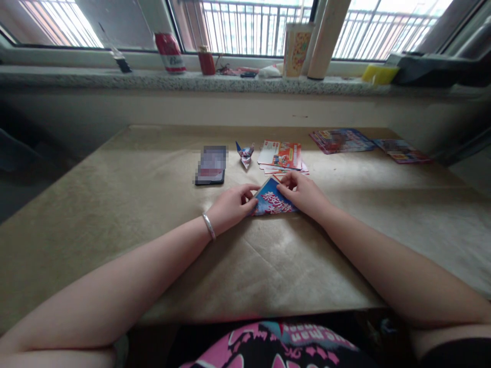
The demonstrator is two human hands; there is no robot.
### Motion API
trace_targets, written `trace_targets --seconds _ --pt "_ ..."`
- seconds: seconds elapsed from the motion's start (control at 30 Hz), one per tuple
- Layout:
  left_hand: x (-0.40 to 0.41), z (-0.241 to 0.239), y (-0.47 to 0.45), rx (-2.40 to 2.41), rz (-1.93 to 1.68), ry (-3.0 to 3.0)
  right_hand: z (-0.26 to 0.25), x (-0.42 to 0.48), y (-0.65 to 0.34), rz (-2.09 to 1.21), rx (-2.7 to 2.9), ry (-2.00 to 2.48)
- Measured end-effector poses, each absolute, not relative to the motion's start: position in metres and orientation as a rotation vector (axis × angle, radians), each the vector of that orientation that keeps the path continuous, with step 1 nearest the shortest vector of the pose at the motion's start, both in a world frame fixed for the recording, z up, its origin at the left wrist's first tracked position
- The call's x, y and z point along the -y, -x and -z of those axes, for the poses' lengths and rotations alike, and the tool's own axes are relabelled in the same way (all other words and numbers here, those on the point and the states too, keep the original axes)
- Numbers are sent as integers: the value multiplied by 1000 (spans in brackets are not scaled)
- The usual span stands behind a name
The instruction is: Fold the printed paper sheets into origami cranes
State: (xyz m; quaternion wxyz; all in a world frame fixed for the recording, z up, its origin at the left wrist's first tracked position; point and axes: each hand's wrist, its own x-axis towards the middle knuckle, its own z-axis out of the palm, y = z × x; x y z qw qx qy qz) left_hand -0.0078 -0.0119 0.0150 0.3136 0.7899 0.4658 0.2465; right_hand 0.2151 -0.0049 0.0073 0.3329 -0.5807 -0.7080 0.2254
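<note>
A blue printed paper (271,202), folded into a triangle, lies flat on the brown paper-covered table (153,214). My left hand (233,205), with a silver bangle at the wrist, pinches its left edge with curled fingers. From the other side my right hand (302,193) presses on the paper's right edge and top corner, fingers bent. A small folded paper crane (245,154) stands just behind, beside a stack of red and white leaflets (282,156).
A dark phone (210,165) lies behind my left hand. Two more colourful leaflets (341,140) lie at the far right. The windowsill (192,81) holds a red can (169,52), a small red bottle, a patterned cup (296,48), a yellow sponge and a brush.
</note>
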Motion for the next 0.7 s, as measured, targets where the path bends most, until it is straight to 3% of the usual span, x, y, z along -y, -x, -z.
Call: trace_targets --seconds 0.23,0.7 --pt "12 -14 11 -1195 -718 -2069 -13 9 -207 -943 1581 1334" --pt "20 -19 7 -1115 -930 -1994 -20 26 -196 -881 1649 1223"
